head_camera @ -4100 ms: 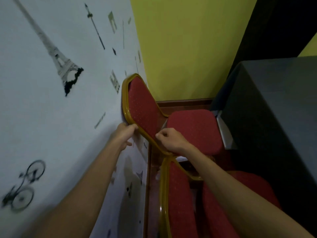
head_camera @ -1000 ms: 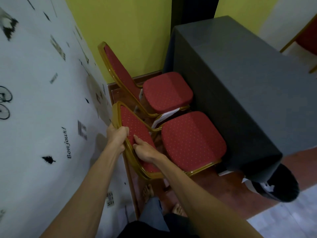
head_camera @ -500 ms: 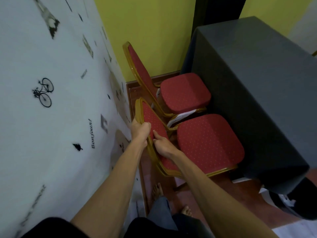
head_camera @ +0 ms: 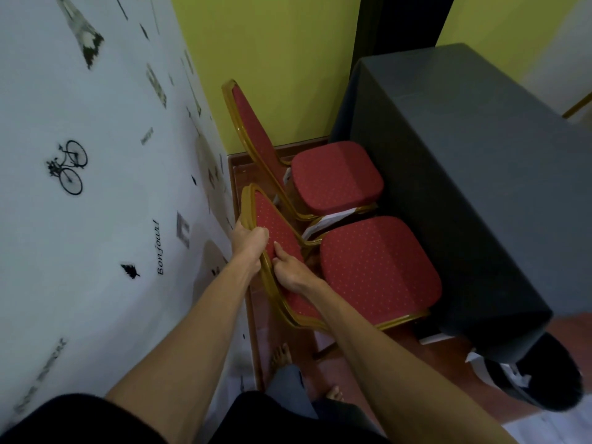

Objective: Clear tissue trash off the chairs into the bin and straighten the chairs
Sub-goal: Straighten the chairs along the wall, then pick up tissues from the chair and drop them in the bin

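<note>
Our left hand grips the top rail of the nearer gold-framed, red-cushioned chair; our right hand holds its backrest just below, thumb on the padding. A second matching chair stands just beyond, both seats beside the dark grey cloth-covered table.

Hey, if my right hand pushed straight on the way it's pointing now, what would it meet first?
The backrest of the near red padded chair with the gold metal frame, which the right hand grips; just past it, the left hand on the same frame, though depth is unclear.
</note>
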A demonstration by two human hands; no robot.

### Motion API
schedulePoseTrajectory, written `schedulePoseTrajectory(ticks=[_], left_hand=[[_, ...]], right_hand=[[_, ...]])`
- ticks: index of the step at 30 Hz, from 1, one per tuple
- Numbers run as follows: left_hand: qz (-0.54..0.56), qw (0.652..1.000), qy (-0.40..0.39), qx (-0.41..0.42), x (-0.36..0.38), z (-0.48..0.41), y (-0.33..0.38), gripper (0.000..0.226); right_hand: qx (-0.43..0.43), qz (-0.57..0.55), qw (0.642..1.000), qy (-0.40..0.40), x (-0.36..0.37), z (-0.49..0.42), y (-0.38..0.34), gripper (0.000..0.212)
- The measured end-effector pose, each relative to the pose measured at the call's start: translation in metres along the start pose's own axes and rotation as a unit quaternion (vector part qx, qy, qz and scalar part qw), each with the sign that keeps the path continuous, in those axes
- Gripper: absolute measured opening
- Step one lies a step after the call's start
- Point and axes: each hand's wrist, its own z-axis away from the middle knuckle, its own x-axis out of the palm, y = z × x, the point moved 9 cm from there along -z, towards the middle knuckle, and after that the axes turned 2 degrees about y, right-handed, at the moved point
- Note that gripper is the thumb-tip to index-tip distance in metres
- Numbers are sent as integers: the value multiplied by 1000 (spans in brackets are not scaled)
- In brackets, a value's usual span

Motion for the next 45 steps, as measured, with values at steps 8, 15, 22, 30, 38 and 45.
schedulePoseTrajectory(ticks=[8,15,22,30,38,45], left_hand=[[9,1000,-22,0,1,7,3,55],[-59,996,-62,-14,-2,9,8,72],[-399,883,-52,241,54,34,65,91],[-475,766,-328,283,197,116,19,46],[-472,640,-481,369,324,246,7,48],[-454,577,-543,407,424,360,-11,52]], right_hand=[[-14,55,998,17,-2,11,5,58],[-18,72,997,31,-20,21,18,56],[16,35,993,114,-93,44,50,53],[105,-51,964,240,-178,106,144,54],[190,-137,901,366,-243,208,246,55],[211,-151,865,429,-300,292,321,46]])
